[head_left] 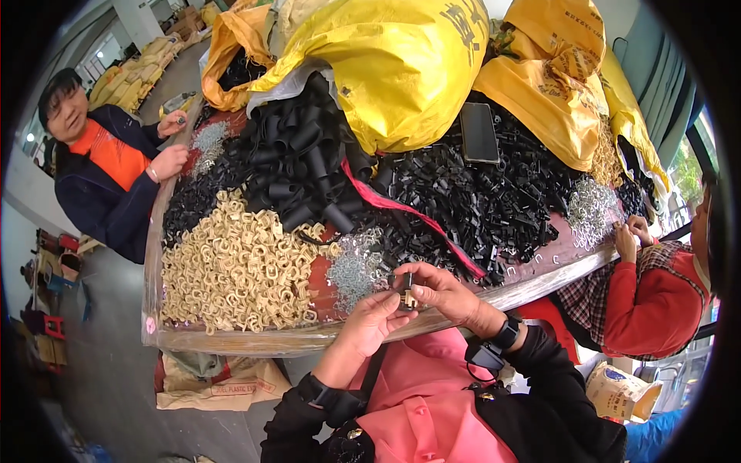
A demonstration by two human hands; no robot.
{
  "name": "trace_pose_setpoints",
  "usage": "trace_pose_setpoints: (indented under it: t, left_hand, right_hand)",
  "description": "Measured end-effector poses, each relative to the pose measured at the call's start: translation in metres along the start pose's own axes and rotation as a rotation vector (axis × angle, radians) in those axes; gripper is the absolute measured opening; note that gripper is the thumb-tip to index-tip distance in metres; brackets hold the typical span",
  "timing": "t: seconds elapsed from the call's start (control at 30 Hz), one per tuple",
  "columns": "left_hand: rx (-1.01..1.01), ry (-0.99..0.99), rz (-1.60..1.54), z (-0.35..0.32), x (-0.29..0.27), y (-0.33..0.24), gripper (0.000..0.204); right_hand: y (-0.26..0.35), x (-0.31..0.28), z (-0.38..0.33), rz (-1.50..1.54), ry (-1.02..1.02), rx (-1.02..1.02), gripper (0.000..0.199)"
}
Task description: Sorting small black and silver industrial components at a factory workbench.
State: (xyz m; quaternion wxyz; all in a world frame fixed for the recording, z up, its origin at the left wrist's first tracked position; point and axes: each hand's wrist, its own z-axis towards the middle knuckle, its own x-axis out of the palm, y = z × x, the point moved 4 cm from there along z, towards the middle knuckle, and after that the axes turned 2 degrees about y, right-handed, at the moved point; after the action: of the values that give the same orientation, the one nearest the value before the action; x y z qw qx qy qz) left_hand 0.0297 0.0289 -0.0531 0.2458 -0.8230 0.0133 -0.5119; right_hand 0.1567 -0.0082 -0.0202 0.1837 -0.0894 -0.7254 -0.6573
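Note:
At the table's near edge, my left hand (368,318) and my right hand (446,295) meet around a small black plastic part (407,282) with a beige piece (409,299) set in it. Fingers of both hands are closed on it and hide much of its shape. Just beyond them lies a heap of small silvery metal pieces (355,266). To the left spreads a big pile of beige plastic clips (235,270). Farther back are black plastic tubes (297,154) and a wide pile of small black parts (432,201).
Yellow sacks (401,69) bulge over the far side of the table (324,337). A dark phone (479,133) rests on the black parts, near a red strap (409,210). One person (116,170) works at the left end, another (648,293) at the right, beside more metal pieces (590,212).

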Motion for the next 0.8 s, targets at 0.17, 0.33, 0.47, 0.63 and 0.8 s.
trace_pose_setpoints:
  t: [0.17,0.33,0.47,0.63,0.8]
  left_hand:
    - [0.006,-0.026,0.03,0.001,-0.001,0.003,0.018]
    - [0.026,-0.053,0.056,0.001,-0.001,0.006,0.018]
    - [0.026,-0.084,0.101,0.003,0.0,0.009,0.019]
    - [0.011,-0.038,0.087,0.004,0.0,0.004,0.02]
    - [0.087,-0.037,0.27,-0.001,0.001,-0.004,0.021]
  right_hand:
    - [-0.005,-0.007,-0.003,-0.06,0.023,0.002,0.041]
    - [0.001,-0.003,-0.004,-0.094,-0.011,0.022,0.041]
    - [-0.017,-0.009,-0.005,-0.256,-0.056,-0.078,0.039]
    - [-0.01,-0.004,-0.005,-0.044,-0.168,-0.133,0.04]
    - [-0.005,-0.009,-0.007,0.012,-0.048,-0.078,0.045]
